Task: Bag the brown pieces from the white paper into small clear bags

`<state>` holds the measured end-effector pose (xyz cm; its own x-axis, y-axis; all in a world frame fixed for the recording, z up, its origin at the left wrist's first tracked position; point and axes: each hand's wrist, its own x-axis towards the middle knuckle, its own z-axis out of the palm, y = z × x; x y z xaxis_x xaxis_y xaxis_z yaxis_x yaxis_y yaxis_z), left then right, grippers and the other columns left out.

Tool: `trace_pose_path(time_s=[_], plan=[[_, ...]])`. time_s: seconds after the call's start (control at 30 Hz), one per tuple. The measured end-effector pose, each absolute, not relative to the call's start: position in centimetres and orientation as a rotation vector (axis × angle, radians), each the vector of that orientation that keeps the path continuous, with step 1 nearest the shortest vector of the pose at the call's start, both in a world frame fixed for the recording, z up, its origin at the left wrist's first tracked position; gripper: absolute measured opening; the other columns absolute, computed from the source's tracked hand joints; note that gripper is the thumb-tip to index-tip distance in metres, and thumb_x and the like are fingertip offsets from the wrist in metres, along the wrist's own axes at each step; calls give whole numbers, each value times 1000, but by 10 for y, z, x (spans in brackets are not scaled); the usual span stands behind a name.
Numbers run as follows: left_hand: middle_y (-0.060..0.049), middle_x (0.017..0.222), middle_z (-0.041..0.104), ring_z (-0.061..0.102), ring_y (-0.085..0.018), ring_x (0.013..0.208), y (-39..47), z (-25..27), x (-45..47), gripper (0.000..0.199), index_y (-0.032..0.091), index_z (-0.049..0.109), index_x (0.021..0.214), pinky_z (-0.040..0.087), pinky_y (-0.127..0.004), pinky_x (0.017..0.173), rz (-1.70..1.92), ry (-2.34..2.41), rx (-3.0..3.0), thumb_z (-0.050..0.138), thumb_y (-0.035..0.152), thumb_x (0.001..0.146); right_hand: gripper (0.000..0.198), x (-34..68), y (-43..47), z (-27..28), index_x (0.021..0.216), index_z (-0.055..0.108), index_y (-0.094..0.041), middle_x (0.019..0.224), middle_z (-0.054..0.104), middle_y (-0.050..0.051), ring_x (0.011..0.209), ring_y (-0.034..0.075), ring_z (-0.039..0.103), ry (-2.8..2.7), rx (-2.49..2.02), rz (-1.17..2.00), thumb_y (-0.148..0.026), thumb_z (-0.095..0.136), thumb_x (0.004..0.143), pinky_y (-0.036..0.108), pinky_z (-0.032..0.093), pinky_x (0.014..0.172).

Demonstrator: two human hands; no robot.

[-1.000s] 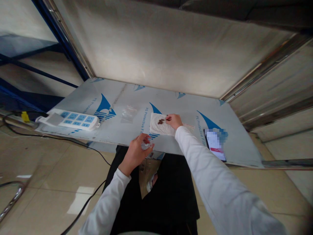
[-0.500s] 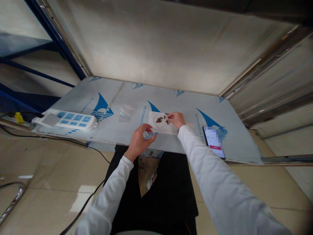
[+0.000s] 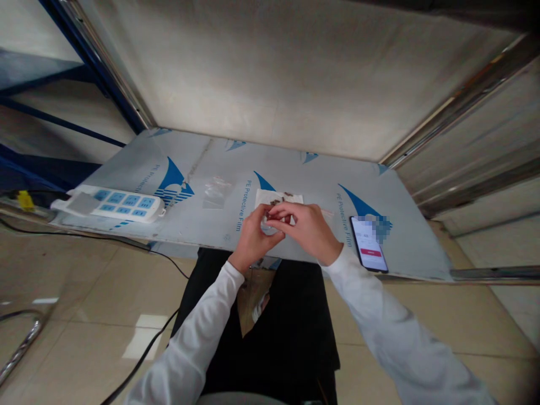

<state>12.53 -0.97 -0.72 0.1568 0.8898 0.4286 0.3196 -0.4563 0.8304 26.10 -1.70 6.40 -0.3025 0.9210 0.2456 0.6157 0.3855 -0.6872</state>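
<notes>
My left hand (image 3: 256,239) is closed round what looks like a small clear plastic bag (image 3: 269,228), held just above the near edge of the table. My right hand (image 3: 304,228) meets it there, thumb and fingers pinched at the bag's top; a small dark brown piece (image 3: 270,216) shows at the fingertips. Behind both hands lies a white paper sheet (image 3: 297,198), its near part covered by them. Several small brown pieces (image 3: 288,194) rest on that paper.
Left on the film-covered table (image 3: 202,230) is a white power strip (image 3: 154,214) with blue sockets. Flat clear plastic bags (image 3: 216,193) lie left of the paper. At the right is a phone (image 3: 371,253) with its screen lit. A black cable (image 3: 164,259) hangs off the front edge.
My right hand has moved from the brown pieces on the paper, left and toward me, to the clear bag. The left hand has shifted slightly right and the two now meet.
</notes>
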Motion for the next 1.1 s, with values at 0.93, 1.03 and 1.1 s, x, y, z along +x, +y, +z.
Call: trace_pose_path(time_s=[0.93, 1.03, 1.1], plan=[[3, 75, 63, 61, -13, 70, -10, -21, 94, 30, 21, 54, 96, 47, -26, 71, 1343, 1246, 1833, 71, 18, 71, 18, 324, 67, -51, 89, 72, -12, 86, 71, 9, 74, 17, 65, -1959, -1925, 410, -22, 71, 75, 29, 49, 77], [2, 76, 64, 61, -13, 70, -9, -23, 88, 30, 21, 55, 96, 47, -26, 71, 1340, 1259, 1844, 71, 18, 71, 16, 317, 67, -64, 91, 71, -13, 90, 71, 9, 79, 16, 65, -1960, -1981, 396, -21, 68, 78, 28, 48, 80], [2, 77, 65, 61, -13, 71, -9, -22, 86, 30, 20, 55, 96, 47, -26, 71, 1338, 1270, 1840, 71, 19, 71, 14, 313, 66, -66, 91, 71, -13, 90, 71, 10, 81, 16, 65, -1957, -2008, 388, -18, 66, 79, 28, 48, 81]])
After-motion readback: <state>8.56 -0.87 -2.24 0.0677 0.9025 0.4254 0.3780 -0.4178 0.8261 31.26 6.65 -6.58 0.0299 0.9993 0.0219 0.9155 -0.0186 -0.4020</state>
